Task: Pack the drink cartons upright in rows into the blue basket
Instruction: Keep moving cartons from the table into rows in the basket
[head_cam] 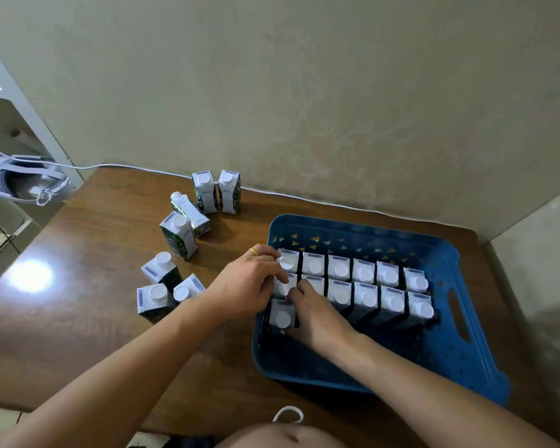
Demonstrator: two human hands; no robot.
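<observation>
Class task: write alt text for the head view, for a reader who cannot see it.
Both hands, left hand and right hand, settle a carton starting a third row in the blue basket. Seven loose cartons wait on the wooden table.

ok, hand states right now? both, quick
Left hand: fingers curled on a second-row carton in the basket.
Right hand: gripping the first third-row carton.

A glossy, wood-grain table (88, 295) reflecting a lamp glare bears a smooth blue plastic basket (466, 357) of printed paperboard drink cartons (366, 286) with white plastic caps (340, 270), before matt embossed wallpaper (304, 92).
</observation>
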